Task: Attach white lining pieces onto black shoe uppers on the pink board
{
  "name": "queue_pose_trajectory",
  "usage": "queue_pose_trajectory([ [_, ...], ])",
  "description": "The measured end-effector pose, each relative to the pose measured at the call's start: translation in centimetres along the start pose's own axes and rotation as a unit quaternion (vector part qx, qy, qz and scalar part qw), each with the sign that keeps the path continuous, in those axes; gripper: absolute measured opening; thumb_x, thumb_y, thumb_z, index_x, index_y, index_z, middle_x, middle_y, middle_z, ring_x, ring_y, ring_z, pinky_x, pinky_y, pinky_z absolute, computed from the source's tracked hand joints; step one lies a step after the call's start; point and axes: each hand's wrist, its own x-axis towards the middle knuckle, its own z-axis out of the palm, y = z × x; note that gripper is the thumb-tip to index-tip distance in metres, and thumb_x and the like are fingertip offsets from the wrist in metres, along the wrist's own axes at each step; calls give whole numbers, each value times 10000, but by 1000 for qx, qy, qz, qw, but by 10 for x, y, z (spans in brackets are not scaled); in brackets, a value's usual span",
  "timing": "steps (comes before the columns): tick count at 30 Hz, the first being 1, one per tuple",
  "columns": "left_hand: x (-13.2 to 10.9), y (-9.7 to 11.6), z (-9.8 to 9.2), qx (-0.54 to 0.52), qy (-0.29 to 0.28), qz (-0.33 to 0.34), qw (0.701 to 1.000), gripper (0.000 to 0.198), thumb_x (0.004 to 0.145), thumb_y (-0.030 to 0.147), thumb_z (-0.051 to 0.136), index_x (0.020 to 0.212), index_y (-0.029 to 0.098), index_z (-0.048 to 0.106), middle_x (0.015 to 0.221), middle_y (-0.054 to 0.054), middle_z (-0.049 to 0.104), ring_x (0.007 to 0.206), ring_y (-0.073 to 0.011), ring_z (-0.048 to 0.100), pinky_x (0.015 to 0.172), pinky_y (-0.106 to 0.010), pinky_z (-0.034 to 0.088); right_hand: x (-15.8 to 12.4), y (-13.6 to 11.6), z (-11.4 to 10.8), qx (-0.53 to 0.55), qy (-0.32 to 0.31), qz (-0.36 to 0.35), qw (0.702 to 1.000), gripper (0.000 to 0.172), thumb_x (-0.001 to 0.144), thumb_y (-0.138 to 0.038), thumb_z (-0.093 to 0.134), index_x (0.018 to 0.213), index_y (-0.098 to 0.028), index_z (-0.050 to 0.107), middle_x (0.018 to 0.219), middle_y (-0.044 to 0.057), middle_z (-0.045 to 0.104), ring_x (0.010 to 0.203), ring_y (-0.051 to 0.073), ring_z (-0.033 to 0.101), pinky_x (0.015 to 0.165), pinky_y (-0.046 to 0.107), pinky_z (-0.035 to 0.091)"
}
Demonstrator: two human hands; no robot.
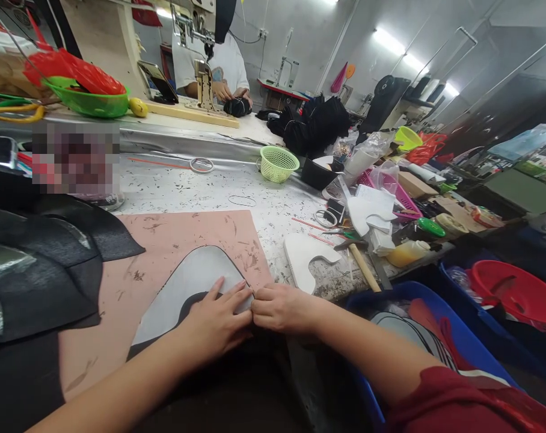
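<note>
A light grey curved material piece [205, 267] with a dark edge and a black section lies on a pinkish board [228, 228]. My left hand [216, 322] rests on its right part, fingers stretched out and spread. Touching the left fingertips, my right hand [284, 308] is closed at the piece's right edge, thumb and fingers pinched together. What lies inside that pinch is mostly hidden, but the edge runs into it. Black cut material pieces [33, 276] are stacked at the left.
White curved pieces [302, 258] and a hammer [364, 267] lie right of my hands. Beyond stand a pale green basket [278, 163] and a sewing machine [205, 84], where another person [210, 66] handles black material. Blue bins [417, 288] are at the right.
</note>
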Motion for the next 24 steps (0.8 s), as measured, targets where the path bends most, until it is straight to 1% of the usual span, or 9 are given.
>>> queue_pose_trajectory([
  [3, 0, 0, 2, 8, 1, -2, 1000, 258, 863, 386, 414, 990, 229, 573, 1246, -133, 512, 1172, -302, 440, 972, -575, 269, -3, 2, -4, 8, -8, -17, 1000, 183, 847, -155, 454, 686, -184, 536, 678, 5, 560, 680, 138, 463, 619, 262, 381],
  [5, -1, 0, 6, 7, 14, -6, 1000, 277, 864, 414, 404, 994, 232, 569, 1254, -130, 504, 1183, -300, 427, 978, -576, 253, -12, 2, -6, 12, -9, -8, 1000, 188, 849, -161, 448, 678, -188, 523, 670, 3, 550, 654, 134, 454, 595, 263, 370],
  [8, -3, -1, 12, -2, 35, -5, 999, 285, 866, 425, 396, 1012, 243, 560, 1270, -119, 488, 1208, -291, 394, 1000, -571, 203, -30, 0, -7, 14, -6, 51, 999, 203, 845, -157, 419, 661, -194, 496, 652, 4, 530, 616, 133, 435, 567, 268, 355],
  [11, -3, -2, 14, -10, 35, -7, 999, 269, 865, 402, 410, 1047, 263, 551, 1281, -104, 474, 1224, -276, 372, 1020, -557, 162, -43, -4, -7, 29, 21, 123, 992, 159, 824, -159, 415, 688, -192, 491, 669, 17, 536, 626, 142, 439, 579, 271, 367],
  [14, -3, -2, 12, -18, 21, -4, 1000, 267, 861, 402, 417, 1068, 300, 551, 1294, -97, 458, 1236, -284, 351, 1008, -575, 163, -43, -5, -4, 55, 66, 179, 980, 117, 804, -144, 422, 727, -188, 498, 712, 34, 565, 647, 145, 451, 606, 272, 392],
  [17, -3, -3, 8, -15, 5, 0, 1000, 265, 854, 383, 437, 1089, 327, 545, 1301, -103, 448, 1242, -303, 339, 984, -599, 188, -34, -2, 1, 73, 118, 226, 964, 111, 770, -110, 441, 760, -184, 523, 758, 45, 594, 674, 150, 476, 634, 281, 416],
  [21, -5, -4, 4, -8, -15, 10, 1000, 420, 846, 377, 453, 1257, 296, 414, 1302, -128, 445, 1252, -294, 326, 989, -582, 210, -12, 4, 9, 128, 189, 278, 933, 154, 759, -97, 445, 834, -174, 556, 829, 67, 618, 776, 170, 531, 714, 313, 450],
  [23, -6, -5, 1, -17, -26, 18, 999, 483, 828, 464, 453, 1281, 309, 388, 1330, -137, 408, 1267, -311, 291, 989, -601, 179, 3, 8, 13, 209, 208, 337, 894, 188, 779, -97, 421, 878, -175, 562, 876, 71, 619, 845, 169, 549, 763, 320, 457],
  [24, -6, -6, -1, -24, -34, 26, 999, 535, 794, 539, 460, 1281, 328, 388, 1352, -142, 376, 1274, -332, 264, 982, -621, 155, 11, 11, 14, 267, 204, 375, 864, 197, 786, -102, 419, 900, -178, 561, 904, 67, 616, 861, 163, 557, 770, 317, 461],
])
